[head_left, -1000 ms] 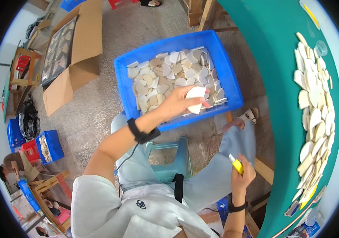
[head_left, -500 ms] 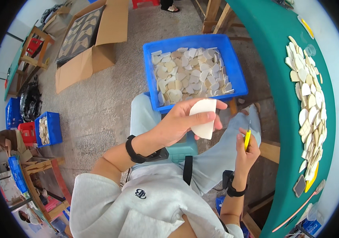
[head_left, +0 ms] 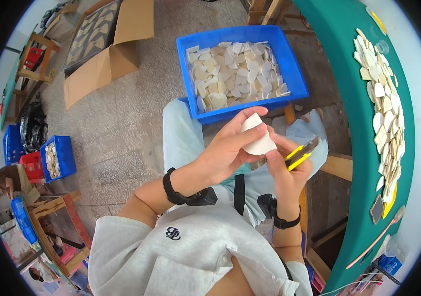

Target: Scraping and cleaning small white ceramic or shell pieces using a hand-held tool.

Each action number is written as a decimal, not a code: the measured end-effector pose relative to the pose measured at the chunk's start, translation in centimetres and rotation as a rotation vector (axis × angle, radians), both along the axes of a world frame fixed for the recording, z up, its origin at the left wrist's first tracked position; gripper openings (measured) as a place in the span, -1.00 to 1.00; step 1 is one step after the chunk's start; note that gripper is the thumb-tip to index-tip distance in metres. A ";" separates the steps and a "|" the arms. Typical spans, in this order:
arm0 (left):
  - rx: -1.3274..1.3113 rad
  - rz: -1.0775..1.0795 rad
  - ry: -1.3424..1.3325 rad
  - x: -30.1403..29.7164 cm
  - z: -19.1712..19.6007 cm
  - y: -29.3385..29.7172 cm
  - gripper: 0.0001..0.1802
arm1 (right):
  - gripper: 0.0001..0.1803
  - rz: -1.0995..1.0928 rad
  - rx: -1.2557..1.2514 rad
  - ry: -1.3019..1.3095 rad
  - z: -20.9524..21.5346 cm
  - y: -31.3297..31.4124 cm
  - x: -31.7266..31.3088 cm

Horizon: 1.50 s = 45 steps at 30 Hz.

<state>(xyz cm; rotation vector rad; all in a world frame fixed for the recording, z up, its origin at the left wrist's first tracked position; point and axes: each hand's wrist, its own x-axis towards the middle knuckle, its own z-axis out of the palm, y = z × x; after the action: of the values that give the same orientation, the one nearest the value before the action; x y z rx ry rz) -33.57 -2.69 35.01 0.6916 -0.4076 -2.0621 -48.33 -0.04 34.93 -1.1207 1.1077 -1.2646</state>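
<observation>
My left hand (head_left: 228,143) grips a white half-round piece (head_left: 261,143), foam-like in look, between thumb and fingers in front of my lap. Against its right edge rest the fingertips of my right hand (head_left: 289,175). That same hand has a yellow utility knife (head_left: 298,158) wrapped in its fingers, tilted up and to the right. The blade end looks dark and partly blurred. Just beyond my hands stands a blue bin (head_left: 250,111), filled with many white and beige cut pieces (head_left: 237,74) of similar shape.
On the right, a green-covered table (head_left: 341,64) bears a long heap of white pieces (head_left: 388,118), a phone (head_left: 376,209) and a pink stick (head_left: 368,257). An open cardboard box (head_left: 89,71) and another blue bin (head_left: 63,157) stand on the floor at left. A person (head_left: 11,180) sits far left.
My right hand has come up and left to meet the white piece, the knife turning in its grip. The piece has tilted in my left hand. The whole view has shifted slightly.
</observation>
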 end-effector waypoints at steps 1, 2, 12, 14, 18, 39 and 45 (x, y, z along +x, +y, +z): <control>-0.020 0.021 0.004 -0.2 -0.2 0.3 -0.64 | -0.70 0.014 0.004 -0.078 0.1 0.0 0.1; 0.036 0.020 -0.031 -0.4 -0.6 0.5 -0.64 | -0.70 0.020 0.001 -0.062 0.1 0.0 0.1; -1.001 0.171 -0.777 -0.9 -2.9 1.5 -0.67 | -0.86 -0.056 0.184 -0.222 1.2 -0.2 0.8; -0.925 0.093 -0.745 -0.7 -2.6 1.9 -0.65 | -0.83 -0.064 0.206 -0.235 1.2 -0.2 0.6; -0.557 -0.105 -0.391 0.0 -1.8 1.8 -0.46 | -0.75 -0.025 -0.043 -0.075 1.9 0.0 -1.1; -0.847 0.092 -0.698 0.6 -1.0 1.8 -0.79 | -0.60 0.147 -0.611 1.150 4.4 1.3 -2.9; -0.812 0.138 -0.753 0.6 -1.0 1.8 -0.74 | -0.61 0.152 -0.619 1.185 4.4 1.0 -3.1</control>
<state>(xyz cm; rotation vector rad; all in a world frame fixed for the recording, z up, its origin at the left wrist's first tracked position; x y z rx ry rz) -32.99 -0.85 33.98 0.9082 -1.4679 -1.2528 -51.39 1.01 39.37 -2.5472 1.4195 -0.7630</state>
